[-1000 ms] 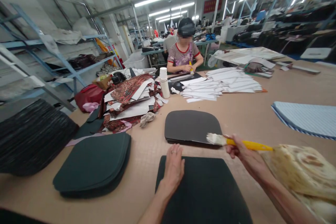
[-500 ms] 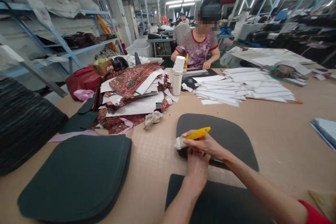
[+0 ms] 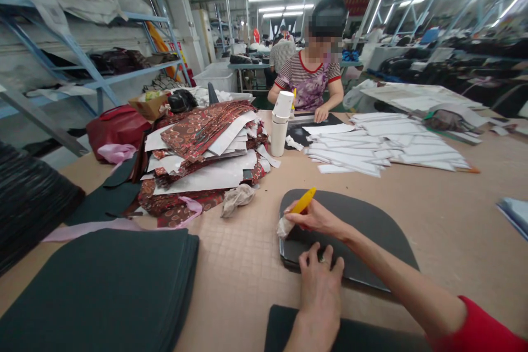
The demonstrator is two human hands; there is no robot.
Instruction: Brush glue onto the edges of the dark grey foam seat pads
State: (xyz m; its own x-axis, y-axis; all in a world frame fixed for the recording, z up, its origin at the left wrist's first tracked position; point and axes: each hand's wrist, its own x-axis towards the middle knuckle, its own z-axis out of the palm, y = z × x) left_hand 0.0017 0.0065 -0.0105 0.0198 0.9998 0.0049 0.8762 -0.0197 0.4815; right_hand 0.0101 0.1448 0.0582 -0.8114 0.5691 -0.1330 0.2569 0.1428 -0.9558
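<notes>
Right hand [image 3: 317, 216] pinches a yellow-handled brush [image 3: 304, 199], its pale bristles at the 9 o'clock edge of a stack of dark grey panels [image 3: 365, 212], which lies at 4 o'clock in the view on a brown counter [image 3: 235, 264]. Fingers spread, the left hand [image 3: 322, 280] rests on the stack's 7 o'clock side. Dark green panels [image 3: 111, 286] are piled at 8 o'clock; across the counter, at 1 o'clock, is a co-worker [image 3: 309, 82] in a striped top.
</notes>
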